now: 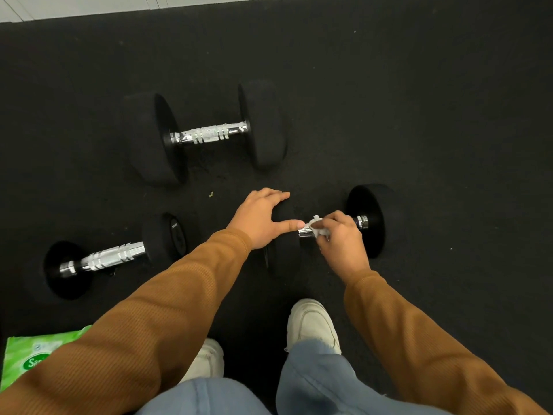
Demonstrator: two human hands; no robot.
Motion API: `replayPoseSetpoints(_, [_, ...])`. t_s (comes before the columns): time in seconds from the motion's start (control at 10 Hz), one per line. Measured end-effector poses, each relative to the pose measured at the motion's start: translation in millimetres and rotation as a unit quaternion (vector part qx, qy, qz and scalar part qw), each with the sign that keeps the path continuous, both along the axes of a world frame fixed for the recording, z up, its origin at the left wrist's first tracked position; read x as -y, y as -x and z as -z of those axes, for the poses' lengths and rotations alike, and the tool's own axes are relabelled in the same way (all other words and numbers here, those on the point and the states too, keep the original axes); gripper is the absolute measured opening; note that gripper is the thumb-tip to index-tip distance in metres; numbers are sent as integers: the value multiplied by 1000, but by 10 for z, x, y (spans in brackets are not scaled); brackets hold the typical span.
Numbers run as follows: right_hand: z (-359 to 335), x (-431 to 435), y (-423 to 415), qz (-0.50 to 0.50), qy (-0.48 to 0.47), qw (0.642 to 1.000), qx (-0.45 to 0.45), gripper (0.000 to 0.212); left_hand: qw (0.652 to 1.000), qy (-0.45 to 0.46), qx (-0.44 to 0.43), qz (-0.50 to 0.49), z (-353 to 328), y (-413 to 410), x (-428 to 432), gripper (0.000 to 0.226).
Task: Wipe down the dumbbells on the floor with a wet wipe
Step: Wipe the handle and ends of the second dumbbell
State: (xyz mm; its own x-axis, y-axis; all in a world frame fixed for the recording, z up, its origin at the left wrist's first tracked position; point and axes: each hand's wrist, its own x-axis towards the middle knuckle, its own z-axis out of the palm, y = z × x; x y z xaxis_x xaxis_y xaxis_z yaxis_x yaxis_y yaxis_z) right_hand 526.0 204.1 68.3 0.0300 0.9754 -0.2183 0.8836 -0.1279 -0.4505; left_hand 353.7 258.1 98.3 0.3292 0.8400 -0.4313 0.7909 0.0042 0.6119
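Right hand (339,236) gripping white wet wipe (317,227) around chrome handle of near dumbbell (366,220), left hand (261,218) spread flat on its left weight, black floor (419,115)

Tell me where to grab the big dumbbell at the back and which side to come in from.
Grip the big dumbbell by its chrome handle, on the knurled middle band between the two black heads. Come straight down from above: it lies flat on the floor mat, the handle is clear on top, and the wide heads block both ends. Close the fingers across the bar, probably with both hands, since it looks heavy.
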Motion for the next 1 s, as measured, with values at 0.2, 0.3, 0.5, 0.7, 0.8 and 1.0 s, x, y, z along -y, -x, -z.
replayPoseSetpoints(0.2, [31,27,-73,68,-7,998,-11,21,1000,2,3,-1,-5,6,-3,75])
replayPoseSetpoints(0.3, [37,32,-157,132,-18,991,-1,21,1000,6,7,0,-5,8,-3,75])
replayPoseSetpoints(0.5, [34,34,-237,145,-13,988,46,23,1000,8,15,-5,5,15,-9,75])
replayPoseSetpoints(0.7, [15,19,-218,108,-3,988,111,30,1000,9,16,-9,1,14,-10,74])
replayPoseSetpoints(0.8, [0,8,-206,107,4,987,117,35,1000,10,17,-10,3,10,-13,74])
replayPoseSetpoints(1.0, [9,-43,-196,71,16,986,148,41,1000,13,13,-8,-8,2,-19,74])
